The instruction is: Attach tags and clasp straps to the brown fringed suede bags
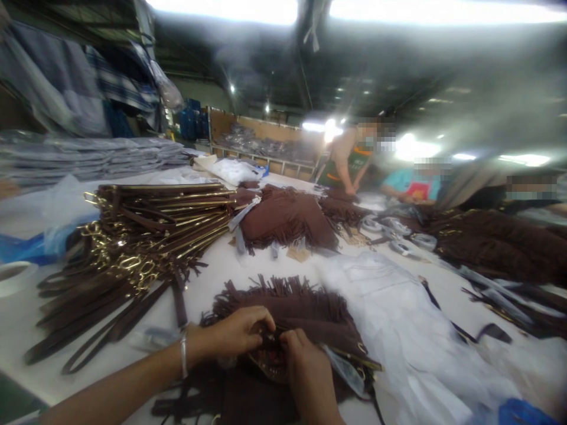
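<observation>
A dark brown fringed bag with a gold zipper lies on the white table in front of me. My left hand, with a pale band on its wrist, is at the bag's zipped opening, thumb and fingers curled round its edge. Close beside it on the right, my right hand has its fingers bent in on the same edge. Between the hands the opening gapes and shows a patterned inside, partly hidden. Blurred clear plastic hangs near the zipper's right end.
Brown straps with gold clasps are heaped at left. Behind the bag lie more fringed brown pieces. Crumpled clear plastic and tape rolls are at right. Folded grey stacks stand back left. People work across the table.
</observation>
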`<action>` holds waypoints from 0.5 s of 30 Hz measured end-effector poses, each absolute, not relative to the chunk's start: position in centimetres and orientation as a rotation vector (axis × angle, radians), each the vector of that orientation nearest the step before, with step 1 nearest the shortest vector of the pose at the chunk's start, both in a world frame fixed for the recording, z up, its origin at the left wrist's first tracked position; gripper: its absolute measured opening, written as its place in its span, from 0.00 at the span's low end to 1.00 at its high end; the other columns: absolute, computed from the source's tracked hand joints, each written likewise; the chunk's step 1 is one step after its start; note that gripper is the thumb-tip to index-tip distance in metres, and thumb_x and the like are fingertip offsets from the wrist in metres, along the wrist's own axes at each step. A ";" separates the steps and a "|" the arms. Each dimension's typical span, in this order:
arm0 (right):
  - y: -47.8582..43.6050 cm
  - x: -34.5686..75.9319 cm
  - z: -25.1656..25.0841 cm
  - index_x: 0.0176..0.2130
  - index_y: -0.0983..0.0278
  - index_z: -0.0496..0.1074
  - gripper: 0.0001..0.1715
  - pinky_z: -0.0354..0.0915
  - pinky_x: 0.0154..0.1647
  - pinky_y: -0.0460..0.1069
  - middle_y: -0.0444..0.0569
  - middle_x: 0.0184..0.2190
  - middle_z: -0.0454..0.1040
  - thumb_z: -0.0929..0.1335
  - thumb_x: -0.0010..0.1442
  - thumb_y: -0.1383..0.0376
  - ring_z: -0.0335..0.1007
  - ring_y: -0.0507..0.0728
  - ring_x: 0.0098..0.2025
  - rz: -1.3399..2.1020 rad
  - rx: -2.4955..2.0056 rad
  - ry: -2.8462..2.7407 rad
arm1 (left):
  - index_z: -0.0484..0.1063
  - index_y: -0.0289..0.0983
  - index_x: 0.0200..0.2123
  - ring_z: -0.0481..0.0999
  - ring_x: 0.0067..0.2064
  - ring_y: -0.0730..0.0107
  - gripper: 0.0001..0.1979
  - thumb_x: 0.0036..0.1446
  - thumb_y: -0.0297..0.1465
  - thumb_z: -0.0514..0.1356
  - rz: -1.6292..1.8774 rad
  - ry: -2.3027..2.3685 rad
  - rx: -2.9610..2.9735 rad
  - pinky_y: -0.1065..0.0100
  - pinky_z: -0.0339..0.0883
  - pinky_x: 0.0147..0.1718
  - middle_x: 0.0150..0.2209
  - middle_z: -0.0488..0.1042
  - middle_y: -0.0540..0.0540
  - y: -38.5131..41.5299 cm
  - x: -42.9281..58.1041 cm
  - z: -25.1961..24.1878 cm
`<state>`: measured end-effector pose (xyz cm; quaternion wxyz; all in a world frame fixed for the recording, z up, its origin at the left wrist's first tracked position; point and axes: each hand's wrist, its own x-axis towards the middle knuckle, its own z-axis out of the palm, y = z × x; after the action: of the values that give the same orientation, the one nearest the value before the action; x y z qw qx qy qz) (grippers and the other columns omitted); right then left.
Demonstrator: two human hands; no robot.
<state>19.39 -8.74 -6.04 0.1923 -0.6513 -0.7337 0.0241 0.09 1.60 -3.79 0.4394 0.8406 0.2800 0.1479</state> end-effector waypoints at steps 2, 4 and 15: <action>-8.7 19.5 -6.2 0.39 0.59 0.71 0.13 0.54 0.28 0.46 0.42 0.33 0.74 0.63 0.62 0.76 0.73 0.53 0.31 0.116 -1.806 -2.032 | 0.72 0.39 0.44 0.71 0.46 0.66 0.22 0.44 0.18 0.59 0.353 0.690 2.123 0.69 0.64 0.49 0.45 0.72 0.49 1.6 0.0 -3.8; -8.6 19.5 -6.2 0.38 0.59 0.71 0.13 0.54 0.28 0.46 0.42 0.33 0.74 0.63 0.63 0.75 0.73 0.52 0.30 0.157 -1.788 -2.013 | 0.73 0.39 0.40 0.71 0.48 0.65 0.17 0.46 0.18 0.61 0.371 0.701 2.167 0.69 0.63 0.50 0.45 0.72 0.48 1.6 0.2 -4.0; -9.1 19.3 -6.1 0.34 0.60 0.71 0.11 0.53 0.28 0.50 0.44 0.31 0.74 0.68 0.59 0.76 0.71 0.56 0.30 -0.155 -1.888 -2.145 | 0.72 0.38 0.32 0.71 0.39 0.68 0.05 0.60 0.27 0.56 0.571 0.738 2.128 0.70 0.62 0.41 0.35 0.72 0.49 0.3 0.7 -4.2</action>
<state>19.29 -9.14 -6.14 0.1395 -0.6534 -0.7421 -0.0535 0.71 0.29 -4.17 0.3977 0.8403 0.2916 0.2253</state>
